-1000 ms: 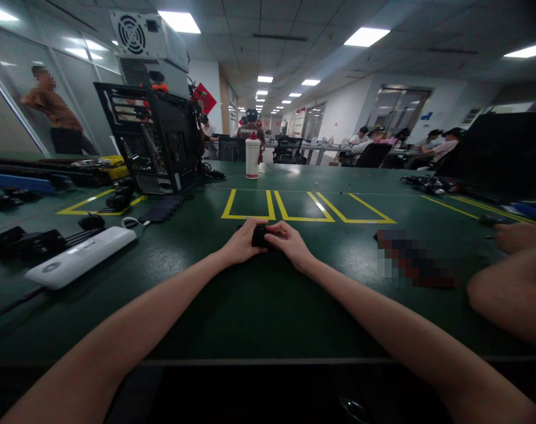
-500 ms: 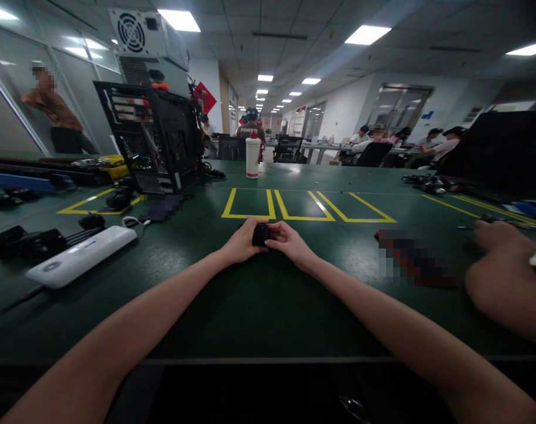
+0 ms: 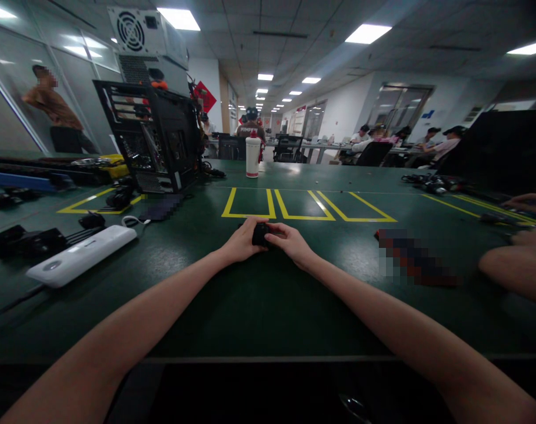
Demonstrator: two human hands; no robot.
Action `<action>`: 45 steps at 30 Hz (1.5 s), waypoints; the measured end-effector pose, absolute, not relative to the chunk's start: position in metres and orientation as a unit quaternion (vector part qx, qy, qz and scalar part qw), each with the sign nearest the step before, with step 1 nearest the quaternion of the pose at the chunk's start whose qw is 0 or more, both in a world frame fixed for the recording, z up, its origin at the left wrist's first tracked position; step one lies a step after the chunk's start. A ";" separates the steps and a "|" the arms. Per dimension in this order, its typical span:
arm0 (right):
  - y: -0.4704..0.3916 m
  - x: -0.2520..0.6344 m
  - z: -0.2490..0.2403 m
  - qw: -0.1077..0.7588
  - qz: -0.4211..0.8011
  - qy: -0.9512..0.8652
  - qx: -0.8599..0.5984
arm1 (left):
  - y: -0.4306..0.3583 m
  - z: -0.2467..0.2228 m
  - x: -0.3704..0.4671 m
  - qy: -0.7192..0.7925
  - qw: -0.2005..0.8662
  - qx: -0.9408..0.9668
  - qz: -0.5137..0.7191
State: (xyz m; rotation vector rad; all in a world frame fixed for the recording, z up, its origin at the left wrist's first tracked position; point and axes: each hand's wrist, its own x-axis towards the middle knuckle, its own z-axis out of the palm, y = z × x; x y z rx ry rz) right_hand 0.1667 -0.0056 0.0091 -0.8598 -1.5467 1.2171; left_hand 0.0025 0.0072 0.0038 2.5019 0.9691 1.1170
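Note:
Between my two hands is a small black block-like object (image 3: 259,234), held just above or on the green table (image 3: 268,312); its kind is too small and dark to make out. My left hand (image 3: 242,241) wraps round its left side, thumb below and fingers over the top. From the right, my right hand (image 3: 291,242) pinches it with thumb and fingertips. Both hands are closed on it, and the fingers hide part of its surface. Yellow tape outlines (image 3: 294,218) lie on the table just beyond the hands.
To the left stand a white power strip (image 3: 85,256), black adapters (image 3: 25,241) and an open black computer case (image 3: 157,141). A white bottle (image 3: 252,156) is at the back. On the right lie a blurred dark-red item (image 3: 418,259) and a co-worker's hands (image 3: 528,235).
My right fingers have shifted slightly on the black object, which looks a little turned. At the right, the co-worker's arm has moved away to the right and a second hand shows.

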 end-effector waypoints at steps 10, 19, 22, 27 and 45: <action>-0.007 0.167 0.007 0.494 0.494 -0.632 -0.336 | 0.009 0.003 0.002 0.327 0.111 0.857 0.383; -0.003 0.169 0.005 0.459 0.494 -0.640 -0.367 | 0.009 0.004 0.003 0.335 0.102 0.858 0.376; -0.005 0.169 0.007 0.461 0.493 -0.645 -0.359 | 0.009 0.002 0.002 0.334 0.102 0.857 0.379; -0.011 0.167 0.012 0.482 0.507 -0.630 -0.337 | 0.010 0.001 0.003 0.326 0.103 0.856 0.389; -0.005 0.168 0.008 0.467 0.480 -0.654 -0.352 | 0.009 0.003 0.002 0.327 0.095 0.859 0.381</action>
